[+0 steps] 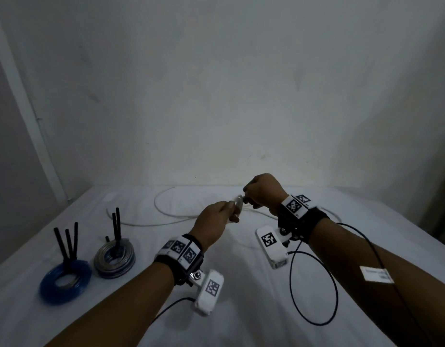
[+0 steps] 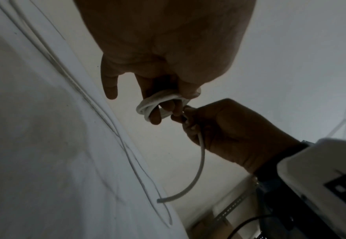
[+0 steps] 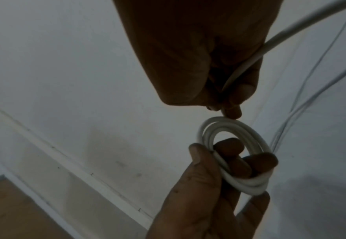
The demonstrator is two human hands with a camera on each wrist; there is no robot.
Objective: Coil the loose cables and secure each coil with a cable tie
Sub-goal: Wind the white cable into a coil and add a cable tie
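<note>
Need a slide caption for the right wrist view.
Left hand holds a small white coil; right hand feeds the cable.

Black wristbands (image 1: 182, 265), white tagged cameras (image 1: 209, 292)

The head camera looks forward and down from above both forearms, taking in the white counter (image 1: 241, 284) and the wall behind it, with the hands near mid-frame. The left wrist camera sits close under the left hand (image 2: 168, 48), looking along its fingers toward the right hand (image 2: 239, 132). The right wrist camera (just as close) looks along the right hand toward the left. All three views share the small white cable coil (image 3: 235, 155) held between the hands.
</note>
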